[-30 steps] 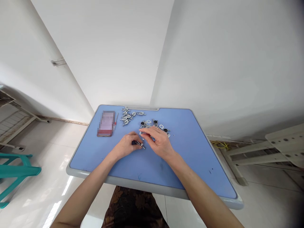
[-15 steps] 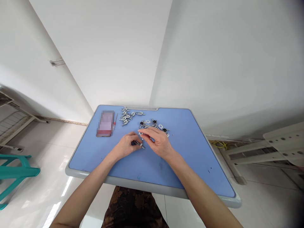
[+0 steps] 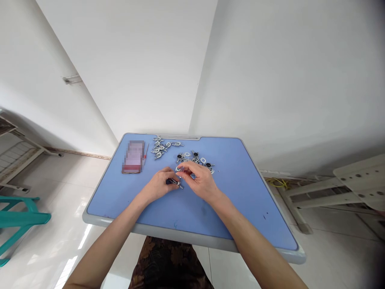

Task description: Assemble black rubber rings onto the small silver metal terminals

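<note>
My left hand (image 3: 158, 186) rests low on the blue tabletop (image 3: 234, 200), its fingers pinched on a small metal fitting with a dark end (image 3: 174, 182). My right hand (image 3: 198, 180) is just beside it, with curled fingertips above a flat metal bracket (image 3: 178, 169). I cannot tell whether those fingers hold anything. Behind my hands lies a loose group of metal brackets with black round parts (image 3: 195, 157). Further left is a smaller heap of metal pieces (image 3: 159, 148).
A blurred flat rectangular object (image 3: 134, 156) and a thin red-tipped tool (image 3: 146, 151) lie at the table's far left. The table has a grey rim (image 3: 180, 235). A teal stool (image 3: 21, 218) stands at left, a cream frame (image 3: 331, 188) and yellow cable (image 3: 278, 183) at right.
The fingers of my right hand have curled in and drawn closer to the fitting. My left hand has stayed nearly still, and the view has shifted slightly.
</note>
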Available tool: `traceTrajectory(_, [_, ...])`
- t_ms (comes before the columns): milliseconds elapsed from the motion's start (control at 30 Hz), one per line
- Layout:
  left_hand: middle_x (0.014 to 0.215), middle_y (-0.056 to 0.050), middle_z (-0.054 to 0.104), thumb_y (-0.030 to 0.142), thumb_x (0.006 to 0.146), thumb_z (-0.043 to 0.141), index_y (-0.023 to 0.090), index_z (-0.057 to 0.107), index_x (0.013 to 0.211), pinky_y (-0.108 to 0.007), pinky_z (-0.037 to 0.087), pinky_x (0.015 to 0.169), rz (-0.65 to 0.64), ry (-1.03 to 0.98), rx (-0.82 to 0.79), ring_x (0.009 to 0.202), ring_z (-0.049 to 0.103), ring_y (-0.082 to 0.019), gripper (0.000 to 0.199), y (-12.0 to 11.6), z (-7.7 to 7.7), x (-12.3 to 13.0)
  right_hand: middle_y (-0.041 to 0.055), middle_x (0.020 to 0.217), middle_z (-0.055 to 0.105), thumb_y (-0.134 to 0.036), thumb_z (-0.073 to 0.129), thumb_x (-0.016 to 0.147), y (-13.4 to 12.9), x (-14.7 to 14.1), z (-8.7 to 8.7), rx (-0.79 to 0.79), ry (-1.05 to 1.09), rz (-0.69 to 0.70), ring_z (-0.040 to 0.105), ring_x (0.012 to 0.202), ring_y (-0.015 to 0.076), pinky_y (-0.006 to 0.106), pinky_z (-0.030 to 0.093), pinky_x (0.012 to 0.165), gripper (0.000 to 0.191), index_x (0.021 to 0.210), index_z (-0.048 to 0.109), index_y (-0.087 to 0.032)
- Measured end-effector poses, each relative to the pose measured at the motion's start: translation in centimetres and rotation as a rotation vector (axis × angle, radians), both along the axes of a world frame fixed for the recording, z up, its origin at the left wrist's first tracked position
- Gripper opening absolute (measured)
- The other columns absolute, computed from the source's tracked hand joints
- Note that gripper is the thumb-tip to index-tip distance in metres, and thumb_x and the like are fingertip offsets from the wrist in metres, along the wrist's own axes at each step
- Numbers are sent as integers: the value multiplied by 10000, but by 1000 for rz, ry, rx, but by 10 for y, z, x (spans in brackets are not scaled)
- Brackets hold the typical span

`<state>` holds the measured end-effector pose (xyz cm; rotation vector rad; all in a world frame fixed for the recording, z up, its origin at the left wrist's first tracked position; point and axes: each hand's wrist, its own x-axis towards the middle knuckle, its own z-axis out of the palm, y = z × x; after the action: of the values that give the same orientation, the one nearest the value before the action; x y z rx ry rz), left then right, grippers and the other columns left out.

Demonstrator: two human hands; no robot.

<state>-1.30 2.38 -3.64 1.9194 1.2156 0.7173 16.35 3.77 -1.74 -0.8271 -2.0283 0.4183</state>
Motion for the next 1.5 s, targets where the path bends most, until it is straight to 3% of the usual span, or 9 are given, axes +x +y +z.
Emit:
traceTrajectory(167, [998, -38, 592, 146, 736, 644, 183, 688, 865, -291, 470, 821, -15, -25, 4, 851, 595, -160, 141, 0, 0, 0, 38, 818, 652, -238, 456, 919, -1, 0, 2, 49, -47, 45, 594, 686, 142, 273, 494, 642, 219, 1090, 591, -222])
traceTrajectory(333, [961, -30, 588, 158, 726, 670, 178, 684, 826, -289, 476, 788, -18, -12, 14, 830, 591, -158, 103, 1, -1, 0, 48, 947, 649, -186, 372, 941, -3, 7, 12, -24, -108, 168, 604, 796, 149, 302, 501, 722, 347, 1259, 497, -247])
traceTrajectory(567, [930, -22, 578, 153, 730, 665, 185, 682, 860, -275, 469, 769, -6, -2, 14, 831, 591, -155, 136, 1, -2, 0, 17, 719, 601, -250, 524, 887, -1, 1, 7, -9, -6, 41, 535, 613, 128, 258, 445, 585, 100, 876, 611, -201])
traceTrajectory(767, [947, -27, 575, 169, 745, 655, 191, 690, 897, -285, 472, 813, -10, -10, -7, 844, 601, -155, 157, -1, 1, 0, -2, 655, 537, -300, 573, 855, 1, -1, -2, -31, -6, -53, 466, 536, 108, 239, 395, 505, 175, 727, 519, -194])
traceTrajectory(900, [972, -36, 583, 166, 744, 652, 189, 688, 909, -294, 476, 823, -15, -13, -2, 861, 603, -163, 171, -1, -1, -1, 9, 717, 597, -281, 521, 890, 1, -1, -5, -17, -7, -8, 525, 574, 115, 239, 438, 549, 88, 893, 568, -206])
traceTrajectory(1133, [977, -36, 596, 154, 749, 640, 186, 683, 872, -295, 474, 818, -16, -4, 35, 854, 604, -166, 134, -1, 0, 0, 46, 866, 633, -208, 408, 924, -4, 6, 10, -70, -132, 132, 592, 712, 148, 279, 495, 651, 297, 1206, 497, -228])
traceTrajectory(1300, [968, -38, 593, 175, 783, 616, 187, 674, 875, -284, 471, 797, -14, 39, 78, 832, 597, -157, 109, -2, 5, -2, 44, 861, 643, -201, 400, 917, 3, 7, 6, -147, -71, 36, 618, 725, 161, 306, 511, 684, 293, 1192, 496, -223])
traceTrajectory(1500, [1018, -45, 589, 216, 863, 540, 194, 651, 939, -286, 451, 845, -121, 114, 145, 893, 591, -165, 136, 0, 6, -5, 37, 831, 643, -228, 446, 904, 8, 3, 0, -135, -66, -25, 611, 700, 167, 308, 497, 681, 279, 1175, 511, -216])
